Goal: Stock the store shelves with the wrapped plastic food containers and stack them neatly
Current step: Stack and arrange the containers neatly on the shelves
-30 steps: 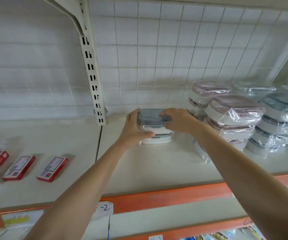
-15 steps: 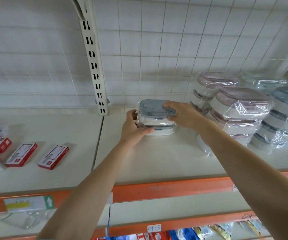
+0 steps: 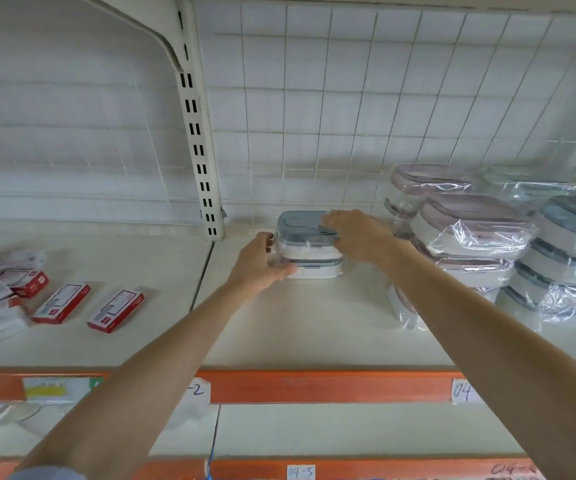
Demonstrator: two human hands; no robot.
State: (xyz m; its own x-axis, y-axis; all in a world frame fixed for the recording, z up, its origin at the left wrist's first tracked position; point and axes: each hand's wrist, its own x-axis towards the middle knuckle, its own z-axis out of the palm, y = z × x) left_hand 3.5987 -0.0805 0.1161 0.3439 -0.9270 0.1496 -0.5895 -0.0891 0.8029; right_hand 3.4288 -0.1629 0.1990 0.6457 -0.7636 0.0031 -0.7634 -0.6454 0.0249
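A wrapped container with a grey-blue lid (image 3: 302, 225) sits on top of another white container (image 3: 317, 270) at the back of the cream shelf (image 3: 279, 327). My left hand (image 3: 262, 263) curls round the left end of this small stack. My right hand (image 3: 357, 233) lies over the lid's right side, fingers on top and thumb at the front edge. To the right stand stacks of wrapped containers with pink lids (image 3: 470, 230) and grey-blue lids (image 3: 570, 251).
Several red and white small boxes (image 3: 61, 303) lie on the left shelf bay. A slotted upright post (image 3: 198, 147) divides the bays. A wire grid back panel (image 3: 349, 116) closes the rear. An orange price rail (image 3: 314, 386) edges the shelf front.
The top container has settled onto the lower one near the back wall. My left hand has slid down to the stack's left side, while my right hand stays on the lid.
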